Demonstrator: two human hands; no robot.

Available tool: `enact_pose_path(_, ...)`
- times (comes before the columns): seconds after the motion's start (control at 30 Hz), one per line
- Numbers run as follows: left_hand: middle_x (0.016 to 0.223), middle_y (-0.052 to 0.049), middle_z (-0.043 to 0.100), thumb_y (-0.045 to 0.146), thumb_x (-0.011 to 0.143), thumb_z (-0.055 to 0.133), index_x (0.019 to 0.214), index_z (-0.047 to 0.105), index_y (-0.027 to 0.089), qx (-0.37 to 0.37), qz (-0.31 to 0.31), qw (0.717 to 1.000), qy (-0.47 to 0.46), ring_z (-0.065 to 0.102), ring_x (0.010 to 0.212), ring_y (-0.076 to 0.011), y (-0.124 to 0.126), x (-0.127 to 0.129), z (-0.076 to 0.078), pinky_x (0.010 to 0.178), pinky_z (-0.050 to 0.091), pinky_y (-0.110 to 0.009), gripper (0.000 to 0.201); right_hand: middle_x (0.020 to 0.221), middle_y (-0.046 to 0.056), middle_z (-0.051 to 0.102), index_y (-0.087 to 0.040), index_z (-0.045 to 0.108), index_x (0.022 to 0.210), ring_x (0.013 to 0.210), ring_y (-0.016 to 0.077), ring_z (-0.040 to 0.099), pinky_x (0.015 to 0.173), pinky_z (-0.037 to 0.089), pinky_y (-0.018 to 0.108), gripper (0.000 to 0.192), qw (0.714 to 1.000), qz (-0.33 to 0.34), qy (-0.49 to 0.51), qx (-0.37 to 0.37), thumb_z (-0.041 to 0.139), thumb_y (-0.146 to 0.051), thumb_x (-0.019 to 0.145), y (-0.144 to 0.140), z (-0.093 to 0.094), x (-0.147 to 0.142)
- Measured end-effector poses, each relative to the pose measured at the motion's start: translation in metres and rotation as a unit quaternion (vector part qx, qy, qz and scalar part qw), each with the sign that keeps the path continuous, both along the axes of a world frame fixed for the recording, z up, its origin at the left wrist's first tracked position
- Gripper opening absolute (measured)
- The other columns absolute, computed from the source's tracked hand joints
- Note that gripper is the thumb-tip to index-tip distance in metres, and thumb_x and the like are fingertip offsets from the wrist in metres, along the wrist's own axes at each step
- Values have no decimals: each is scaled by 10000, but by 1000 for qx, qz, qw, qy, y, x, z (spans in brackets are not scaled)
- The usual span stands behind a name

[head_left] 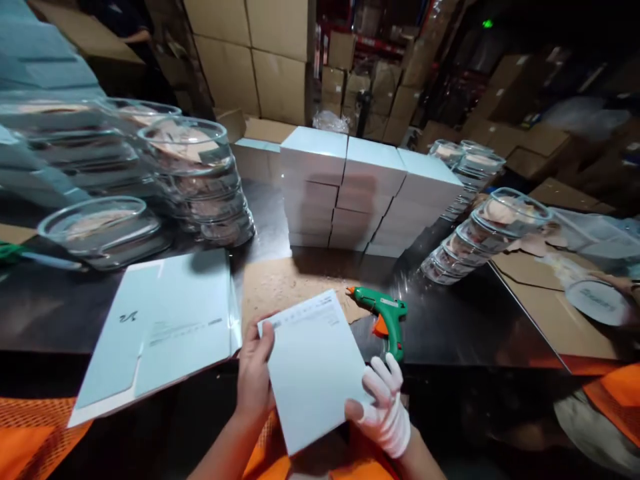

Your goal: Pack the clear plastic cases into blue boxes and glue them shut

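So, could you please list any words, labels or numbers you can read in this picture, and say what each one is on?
No text here can be read for certain.
Flat carton held by the left hand and gloved right hand: print along the top edge, too small.
Stack of flat cartons: a dark mark and small lines, blurred.
Round lid: lettering, blurred.

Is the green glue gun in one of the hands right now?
No, the glue gun lies on the table beyond the right hand; both hands hold a flat box.
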State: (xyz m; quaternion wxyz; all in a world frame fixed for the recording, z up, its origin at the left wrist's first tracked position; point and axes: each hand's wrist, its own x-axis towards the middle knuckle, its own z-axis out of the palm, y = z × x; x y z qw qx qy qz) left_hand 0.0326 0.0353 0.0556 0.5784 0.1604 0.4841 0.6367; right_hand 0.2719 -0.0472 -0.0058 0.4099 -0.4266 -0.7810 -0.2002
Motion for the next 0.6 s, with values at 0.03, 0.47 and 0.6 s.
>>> enact_pose_path(0.03,1040,-61,782,715,653,916,1255,667,250,1,-25,1000,-17,781,965,-282,0,3,2,856,648,-380,800,1124,-57,767,-436,675,1114,1075,259,729,1119,521,583,395,999,8,-44,22,765,-177,829,4,9,2)
enact_pose_path(0.47,1605,-139,559,658,914,719,1625,421,355,127,-61,976,169,598,1437,-336,-24,-30,-57,1183,522,-482,829,1437,218,619,-81,550,1439,1426,299,523,1206,415,489,662,958,-137,-115,225,805,-389,911,192,266,140)
enact_pose_path(0.6,1560,-138,603,613,900,764,1597,462,331,162,-43,966,196,648,1375,-322,-29,-34,-57,1152,551,-447,810,1518,218,535,13,519,1470,1463,230,419,1261,288,387,801,976,-209,-64,3,813,-443,880,282,305,157)
